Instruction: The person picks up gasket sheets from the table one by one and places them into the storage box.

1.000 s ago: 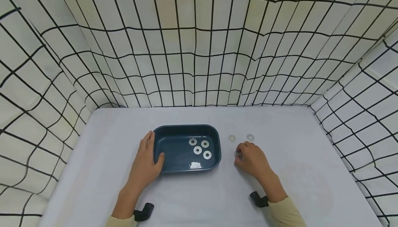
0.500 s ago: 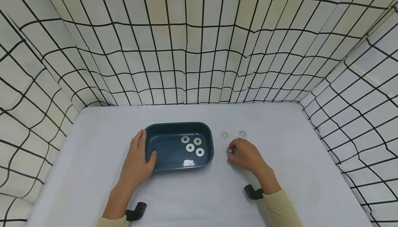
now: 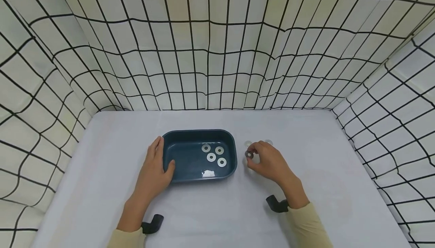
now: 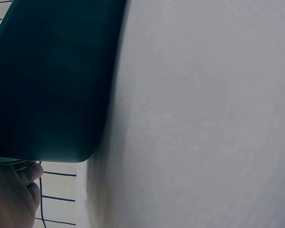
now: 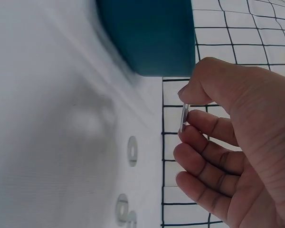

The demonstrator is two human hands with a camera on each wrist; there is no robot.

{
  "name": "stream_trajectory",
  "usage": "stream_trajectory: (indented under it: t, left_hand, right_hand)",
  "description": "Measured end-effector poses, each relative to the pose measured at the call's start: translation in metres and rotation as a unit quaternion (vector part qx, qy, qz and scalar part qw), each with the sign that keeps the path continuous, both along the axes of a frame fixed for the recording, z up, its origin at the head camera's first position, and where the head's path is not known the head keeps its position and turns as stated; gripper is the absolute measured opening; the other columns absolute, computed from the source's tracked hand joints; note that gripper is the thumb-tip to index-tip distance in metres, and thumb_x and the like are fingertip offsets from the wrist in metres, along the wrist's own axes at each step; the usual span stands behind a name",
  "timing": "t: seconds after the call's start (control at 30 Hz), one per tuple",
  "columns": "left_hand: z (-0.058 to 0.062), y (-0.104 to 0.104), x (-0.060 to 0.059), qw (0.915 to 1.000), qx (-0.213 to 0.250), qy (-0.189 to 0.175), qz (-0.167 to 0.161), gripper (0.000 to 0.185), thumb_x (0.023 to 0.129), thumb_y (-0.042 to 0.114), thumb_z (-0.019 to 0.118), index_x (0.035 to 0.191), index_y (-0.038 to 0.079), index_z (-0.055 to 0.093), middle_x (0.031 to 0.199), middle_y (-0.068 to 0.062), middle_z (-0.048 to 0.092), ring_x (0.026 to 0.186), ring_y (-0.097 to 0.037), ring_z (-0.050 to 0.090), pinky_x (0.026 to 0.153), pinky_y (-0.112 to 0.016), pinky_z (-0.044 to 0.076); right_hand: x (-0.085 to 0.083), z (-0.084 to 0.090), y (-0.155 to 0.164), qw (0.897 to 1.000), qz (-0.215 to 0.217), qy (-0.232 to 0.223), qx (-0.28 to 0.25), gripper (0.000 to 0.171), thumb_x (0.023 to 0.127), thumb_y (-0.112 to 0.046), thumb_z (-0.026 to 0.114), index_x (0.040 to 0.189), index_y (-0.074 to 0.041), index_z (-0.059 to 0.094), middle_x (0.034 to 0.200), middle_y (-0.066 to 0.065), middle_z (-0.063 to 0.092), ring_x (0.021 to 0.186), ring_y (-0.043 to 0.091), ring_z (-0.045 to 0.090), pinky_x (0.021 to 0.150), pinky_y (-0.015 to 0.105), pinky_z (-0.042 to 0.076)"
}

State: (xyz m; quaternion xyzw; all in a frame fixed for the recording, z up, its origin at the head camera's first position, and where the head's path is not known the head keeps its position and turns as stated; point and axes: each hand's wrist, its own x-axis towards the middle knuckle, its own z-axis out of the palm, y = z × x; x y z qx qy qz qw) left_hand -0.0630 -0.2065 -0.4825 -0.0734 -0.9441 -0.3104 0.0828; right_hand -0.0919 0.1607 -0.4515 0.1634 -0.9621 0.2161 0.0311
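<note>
My left hand (image 3: 154,170) holds the left end of a dark blue rectangular tray (image 3: 183,178), its thumb over the rim and its fingers along the outside. Several pale flat washers (image 3: 222,162) lie in the right half of the tray. Between the thumb and fingertips of my right hand (image 3: 272,163) a washer (image 3: 249,154) is pinched, just right of the tray's right wall. In the right wrist view this washer (image 5: 184,118) shows edge-on, raised above the table, with the last fingers loosely bent. The left wrist view shows the tray's side wall (image 4: 52,85) and part of the left hand (image 4: 14,194).
Behind my right fingertips, translucent washers lie on the white table (image 3: 217,210), one (image 3: 269,142) partly hidden by the hand. A wall with a black grid (image 3: 217,51) stands behind and at both sides. Black wrist mounts (image 3: 153,224) stick out from both wrists.
My right hand has lifted the washer off the table, raising it and bringing it slightly closer to the tray. The left hand stays at the tray's left end. The head view has shifted a little.
</note>
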Motion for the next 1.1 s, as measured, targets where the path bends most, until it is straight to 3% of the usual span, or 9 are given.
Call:
stream_trajectory:
  t: [0.3,0.8,1.1]
  left_hand:
    - [-0.002,0.000,-0.001,1.0000,-0.001,0.005,-0.004,0.081,0.100,0.016,0.062,0.165,-0.007,0.020,0.173,-0.028,0.021,0.162,-0.048,0.022,0.138,-0.053,0.014]
    - [-0.003,-0.002,0.000,0.9997,-0.006,-0.025,0.000,0.082,0.102,0.019,0.060,0.167,-0.005,0.016,0.176,-0.026,0.017,0.164,-0.046,0.018,0.138,-0.054,0.013]
    - [-0.002,-0.001,-0.001,0.9998,-0.007,-0.019,0.000,0.082,0.101,0.018,0.060,0.167,-0.006,0.017,0.176,-0.025,0.016,0.164,-0.045,0.018,0.138,-0.054,0.012]
  right_hand:
    - [-0.006,0.014,-0.008,0.999,0.026,0.024,0.001,0.021,0.088,-0.016,0.081,0.107,-0.010,0.075,0.100,0.003,0.075,0.098,0.024,0.070,0.086,0.040,0.060]
    - [-0.010,0.032,-0.029,0.997,0.064,0.043,0.018,0.023,0.088,-0.019,0.081,0.109,-0.013,0.075,0.103,0.001,0.075,0.097,0.018,0.068,0.089,0.038,0.061]
    - [-0.017,0.041,-0.047,0.991,0.114,0.057,0.050,0.023,0.087,-0.019,0.079,0.108,-0.011,0.076,0.103,0.000,0.075,0.099,0.019,0.066,0.105,0.042,0.057]
